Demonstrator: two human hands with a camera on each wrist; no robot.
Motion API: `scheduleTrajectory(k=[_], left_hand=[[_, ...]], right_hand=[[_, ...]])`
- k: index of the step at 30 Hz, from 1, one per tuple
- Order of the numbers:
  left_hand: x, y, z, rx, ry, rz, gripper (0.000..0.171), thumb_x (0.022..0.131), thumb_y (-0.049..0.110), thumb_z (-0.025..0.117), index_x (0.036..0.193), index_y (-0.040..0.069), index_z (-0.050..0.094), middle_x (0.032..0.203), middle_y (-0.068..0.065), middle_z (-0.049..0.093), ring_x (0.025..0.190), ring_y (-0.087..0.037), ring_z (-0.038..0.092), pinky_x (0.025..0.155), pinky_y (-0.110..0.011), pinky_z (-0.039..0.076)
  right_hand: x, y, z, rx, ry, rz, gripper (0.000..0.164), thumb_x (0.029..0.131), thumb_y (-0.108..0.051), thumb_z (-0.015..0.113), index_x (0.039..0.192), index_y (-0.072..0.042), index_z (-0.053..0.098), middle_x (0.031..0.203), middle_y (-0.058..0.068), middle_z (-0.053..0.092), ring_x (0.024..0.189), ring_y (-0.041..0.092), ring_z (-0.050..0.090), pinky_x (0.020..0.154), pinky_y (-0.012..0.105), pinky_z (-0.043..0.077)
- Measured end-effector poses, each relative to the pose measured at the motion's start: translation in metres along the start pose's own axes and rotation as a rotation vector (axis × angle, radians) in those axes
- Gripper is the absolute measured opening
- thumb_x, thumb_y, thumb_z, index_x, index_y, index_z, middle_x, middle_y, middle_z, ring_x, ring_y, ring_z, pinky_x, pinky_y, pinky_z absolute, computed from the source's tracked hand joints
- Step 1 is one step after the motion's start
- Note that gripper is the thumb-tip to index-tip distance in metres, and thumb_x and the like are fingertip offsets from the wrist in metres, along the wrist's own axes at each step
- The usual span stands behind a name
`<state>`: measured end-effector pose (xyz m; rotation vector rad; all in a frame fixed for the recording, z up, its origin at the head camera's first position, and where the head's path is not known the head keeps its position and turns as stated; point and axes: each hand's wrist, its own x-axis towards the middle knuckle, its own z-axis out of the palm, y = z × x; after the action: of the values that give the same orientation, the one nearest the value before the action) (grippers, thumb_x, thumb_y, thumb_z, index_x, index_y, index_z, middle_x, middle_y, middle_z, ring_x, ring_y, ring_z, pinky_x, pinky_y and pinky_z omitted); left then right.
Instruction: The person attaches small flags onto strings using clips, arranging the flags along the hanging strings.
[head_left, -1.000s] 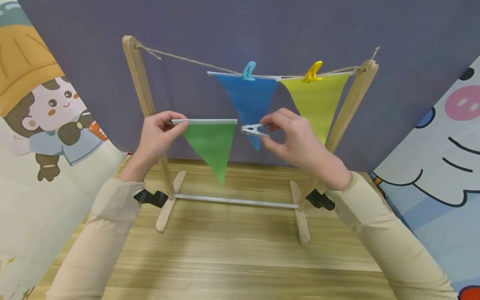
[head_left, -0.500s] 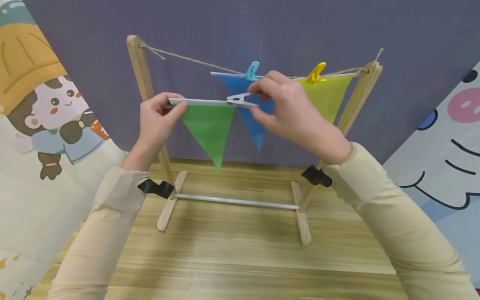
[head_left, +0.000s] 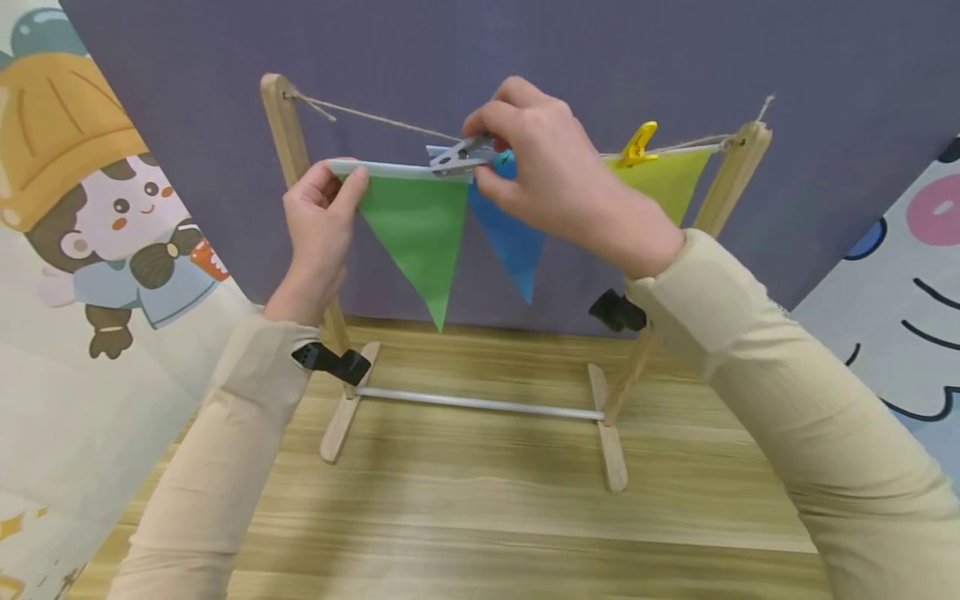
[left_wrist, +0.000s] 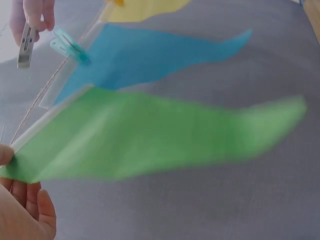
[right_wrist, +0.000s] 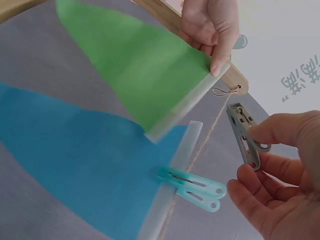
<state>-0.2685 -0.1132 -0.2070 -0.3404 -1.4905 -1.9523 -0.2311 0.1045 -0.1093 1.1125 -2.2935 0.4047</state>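
Note:
My left hand (head_left: 321,212) pinches the white top strip of a green triangular pennant (head_left: 416,225) at its left corner, and the pennant hangs point down. A grey clothespin (head_left: 459,157) is between the thumb and fingers of my right hand (head_left: 543,158). In the head view it overlaps the strip's right end, but the right wrist view shows the clothespin (right_wrist: 246,135) apart from both pennant and twine (right_wrist: 212,125). Behind the green pennant, a blue pennant (head_left: 513,246) hangs from the twine under a turquoise clothespin (right_wrist: 195,190), mostly hidden by my right hand in the head view.
A yellow pennant (head_left: 678,179) hangs at the right under a yellow clothespin (head_left: 639,146). Two wooden posts, left post (head_left: 285,125) and right post (head_left: 738,171), carry the twine. A white rod (head_left: 480,403) joins their feet on the wooden table (head_left: 465,508).
Both hands have risen toward the twine, the left lifting the green pennant. My right hand has also moved left with the grey clothespin, now in front of the blue pennant's top.

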Motion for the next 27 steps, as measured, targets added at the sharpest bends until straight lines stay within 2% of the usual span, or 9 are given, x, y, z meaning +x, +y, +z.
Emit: scheduleTrajectory(k=[4, 7, 12, 15, 19, 23, 27], left_hand=[[0.004, 0.004, 0.008, -0.077, 0.043, -0.056, 0.014, 0.089, 0.002, 0.061, 0.079, 0.010, 0.065, 0.073, -0.001, 0.061, 0.068, -0.011, 0.052, 0.064, -0.021, 0.042], [0.008, 0.008, 0.012, -0.131, 0.098, -0.118, 0.011, 0.089, 0.002, 0.062, 0.079, 0.006, 0.065, 0.073, -0.003, 0.061, 0.067, -0.011, 0.053, 0.064, -0.021, 0.043], [0.015, 0.014, 0.018, -0.149, 0.186, -0.197, 0.008, 0.089, 0.004, 0.062, 0.081, 0.004, 0.064, 0.076, -0.004, 0.061, 0.069, -0.012, 0.055, 0.069, -0.023, 0.044], [0.019, 0.015, 0.019, -0.131, 0.212, -0.221, 0.007, 0.089, 0.006, 0.062, 0.082, 0.005, 0.065, 0.076, -0.003, 0.061, 0.068, -0.011, 0.055, 0.070, -0.024, 0.044], [0.022, 0.014, 0.020, -0.151, 0.230, -0.253, 0.008, 0.090, 0.006, 0.062, 0.083, 0.006, 0.065, 0.076, -0.003, 0.061, 0.067, -0.011, 0.055, 0.069, -0.024, 0.044], [0.024, 0.012, 0.021, -0.205, 0.248, -0.256, 0.011, 0.090, 0.005, 0.061, 0.080, 0.006, 0.064, 0.073, -0.003, 0.060, 0.064, -0.010, 0.054, 0.067, -0.022, 0.044], [0.026, 0.014, 0.024, -0.222, 0.251, -0.259, 0.011, 0.091, 0.006, 0.061, 0.080, 0.006, 0.064, 0.073, -0.003, 0.059, 0.063, -0.010, 0.053, 0.066, -0.022, 0.044]], right_hand=[[0.012, -0.003, -0.005, -0.060, -0.033, -0.005, 0.026, 0.091, -0.007, 0.053, 0.113, 0.005, 0.062, 0.101, 0.018, 0.054, 0.083, 0.024, 0.047, 0.072, 0.031, 0.038], [0.024, -0.006, -0.006, -0.104, -0.071, 0.006, 0.029, 0.094, -0.007, 0.051, 0.119, 0.004, 0.060, 0.107, 0.019, 0.053, 0.089, 0.025, 0.049, 0.076, 0.032, 0.041], [0.047, -0.009, -0.002, -0.148, -0.123, 0.025, 0.031, 0.094, -0.004, 0.049, 0.123, 0.005, 0.056, 0.113, 0.020, 0.053, 0.099, 0.029, 0.051, 0.081, 0.032, 0.044], [0.058, -0.012, 0.001, -0.151, -0.148, 0.063, 0.030, 0.093, -0.001, 0.048, 0.120, 0.005, 0.057, 0.114, 0.019, 0.053, 0.099, 0.027, 0.050, 0.081, 0.031, 0.043], [0.065, -0.013, 0.004, -0.154, -0.172, 0.124, 0.028, 0.092, 0.001, 0.047, 0.117, 0.004, 0.058, 0.115, 0.017, 0.054, 0.101, 0.025, 0.051, 0.084, 0.028, 0.044], [0.068, -0.012, 0.004, -0.187, -0.150, 0.132, 0.027, 0.092, 0.001, 0.047, 0.115, 0.003, 0.061, 0.114, 0.015, 0.056, 0.105, 0.022, 0.054, 0.087, 0.025, 0.046], [0.073, -0.003, 0.005, -0.211, -0.124, 0.134, 0.027, 0.092, -0.001, 0.047, 0.114, -0.001, 0.064, 0.115, 0.012, 0.055, 0.104, 0.019, 0.052, 0.087, 0.023, 0.045]])
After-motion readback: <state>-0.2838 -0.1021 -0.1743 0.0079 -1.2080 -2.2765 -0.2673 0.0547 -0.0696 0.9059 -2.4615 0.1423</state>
